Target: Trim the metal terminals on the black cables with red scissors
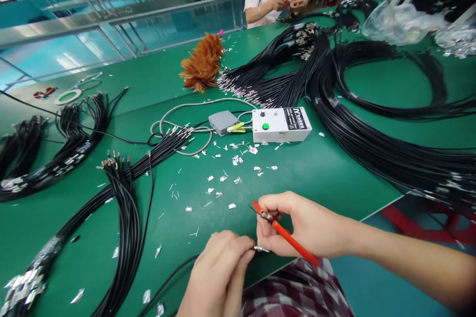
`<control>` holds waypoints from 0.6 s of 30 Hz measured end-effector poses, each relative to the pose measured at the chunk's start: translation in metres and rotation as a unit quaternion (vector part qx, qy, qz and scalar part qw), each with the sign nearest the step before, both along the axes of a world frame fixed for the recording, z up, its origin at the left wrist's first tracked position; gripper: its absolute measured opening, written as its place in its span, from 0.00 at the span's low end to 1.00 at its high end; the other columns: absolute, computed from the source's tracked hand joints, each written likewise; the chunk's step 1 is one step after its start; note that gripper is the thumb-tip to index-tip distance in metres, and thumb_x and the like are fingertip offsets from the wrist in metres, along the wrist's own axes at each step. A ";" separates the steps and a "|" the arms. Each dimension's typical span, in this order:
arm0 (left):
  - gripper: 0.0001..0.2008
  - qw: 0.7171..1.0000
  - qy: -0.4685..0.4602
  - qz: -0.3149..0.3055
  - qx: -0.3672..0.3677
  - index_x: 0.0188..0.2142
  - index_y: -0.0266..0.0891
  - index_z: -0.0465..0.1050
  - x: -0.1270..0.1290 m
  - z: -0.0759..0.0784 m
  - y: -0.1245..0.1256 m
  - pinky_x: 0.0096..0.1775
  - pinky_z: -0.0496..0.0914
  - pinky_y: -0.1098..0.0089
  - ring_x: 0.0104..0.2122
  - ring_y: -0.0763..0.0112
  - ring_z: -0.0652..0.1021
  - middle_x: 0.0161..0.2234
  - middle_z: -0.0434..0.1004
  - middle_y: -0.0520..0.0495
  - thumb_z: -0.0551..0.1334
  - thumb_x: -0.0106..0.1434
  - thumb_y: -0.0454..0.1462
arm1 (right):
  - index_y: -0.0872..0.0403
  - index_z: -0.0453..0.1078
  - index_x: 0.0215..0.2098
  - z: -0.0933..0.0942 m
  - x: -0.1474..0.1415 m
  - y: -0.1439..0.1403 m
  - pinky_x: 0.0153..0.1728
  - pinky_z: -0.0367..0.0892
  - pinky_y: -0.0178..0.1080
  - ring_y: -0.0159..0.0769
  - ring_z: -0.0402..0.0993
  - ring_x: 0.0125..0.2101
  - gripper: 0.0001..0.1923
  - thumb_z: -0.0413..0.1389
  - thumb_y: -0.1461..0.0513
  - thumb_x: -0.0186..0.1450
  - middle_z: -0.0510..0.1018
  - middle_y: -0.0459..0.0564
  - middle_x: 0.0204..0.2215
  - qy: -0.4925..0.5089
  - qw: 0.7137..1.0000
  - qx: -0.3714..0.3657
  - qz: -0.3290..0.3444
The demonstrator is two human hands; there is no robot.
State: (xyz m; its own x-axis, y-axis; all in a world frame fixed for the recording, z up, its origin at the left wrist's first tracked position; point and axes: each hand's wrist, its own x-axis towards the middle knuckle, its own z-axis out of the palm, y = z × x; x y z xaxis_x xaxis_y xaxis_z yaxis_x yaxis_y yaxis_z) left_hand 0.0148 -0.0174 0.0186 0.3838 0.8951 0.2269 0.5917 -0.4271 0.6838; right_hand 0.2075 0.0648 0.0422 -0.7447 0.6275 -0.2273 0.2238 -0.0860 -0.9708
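Risk first: nick to a fingertip, likely, with the blades of the red-handled cutters (282,233) so close to the fingers pinching the cable tip (261,248). Slip of the thin cable (174,277) out of the pinch also possible, the grip resting on a very short stretch of metal end. Cut in the wrong spot plausible too, with the tip half hidden behind the thumb. Another foil scrap flying off onto the green table (327,168), already littered with silver scraps (230,168) at 12 o'clock of the hands.

Left hand (219,272): low at 6 o'clock of the view, back up, fingers curled narrow, thumb and forefinger closed on the cable's metal tip. Cable running off toward 8 o'clock, over the table edge.

Right hand (301,225): just at 2 o'clock of the left, forearm entering from 4 o'clock, wrist bent inward. Fingers wrapped around the cutters, handle slanting down toward 5 o'clock, nose pointing to 10 o'clock, above the cable tip. Blades open or closed: cannot tell.

Around: white control box (281,125) with green button at 12 o'clock, grey box (222,122) just to its 9 o'clock, black cable bundles (122,208) at 9 o'clock and more (372,148) at 2 o'clock, feather duster (203,67) beyond. Another person's hands (288,2) far off at 12 o'clock, busy with a small tool.
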 end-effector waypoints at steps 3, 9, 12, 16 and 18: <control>0.10 0.999 0.040 -0.012 -0.011 0.39 0.40 0.67 -0.001 0.002 0.001 0.32 0.68 0.68 0.28 0.69 0.72 0.29 0.72 0.48 0.53 0.64 0.26 | 0.54 0.60 0.26 0.002 0.002 0.004 0.28 0.60 0.31 0.27 0.59 0.25 0.07 0.56 0.66 0.57 0.67 0.40 0.24 -0.027 0.998 0.051 0.036; 0.10 0.998 0.047 -0.040 -0.008 0.39 0.39 0.69 0.000 0.001 0.004 0.31 0.70 0.68 0.28 0.67 0.74 0.28 0.73 0.47 0.51 0.65 0.28 | 0.53 0.64 0.29 -0.001 0.004 0.009 0.26 0.59 0.30 0.28 0.62 0.25 0.05 0.57 0.67 0.57 0.70 0.40 0.24 -0.060 0.987 0.115 0.095; 0.11 0.998 0.037 -0.048 -0.019 0.38 0.40 0.71 0.002 0.000 0.006 0.29 0.70 0.70 0.26 0.67 0.74 0.26 0.73 0.48 0.51 0.65 0.29 | 0.52 0.65 0.29 0.000 0.004 0.008 0.28 0.58 0.31 0.30 0.63 0.28 0.06 0.56 0.69 0.55 0.70 0.42 0.25 -0.085 0.975 0.171 0.113; 0.13 0.997 0.029 -0.047 -0.057 0.34 0.40 0.72 0.003 -0.004 0.006 0.29 0.72 0.69 0.26 0.66 0.75 0.26 0.74 0.46 0.50 0.66 0.31 | 0.52 0.62 0.29 0.002 0.003 0.004 0.31 0.58 0.33 0.31 0.61 0.28 0.07 0.54 0.69 0.56 0.68 0.42 0.25 -0.100 0.955 0.248 0.131; 0.14 0.998 0.010 -0.037 -0.056 0.34 0.40 0.72 0.004 -0.007 0.005 0.29 0.72 0.68 0.26 0.65 0.75 0.25 0.74 0.45 0.49 0.67 0.33 | 0.52 0.60 0.28 0.002 0.003 0.000 0.32 0.57 0.35 0.31 0.59 0.27 0.07 0.52 0.70 0.56 0.66 0.42 0.24 -0.115 0.939 0.292 0.140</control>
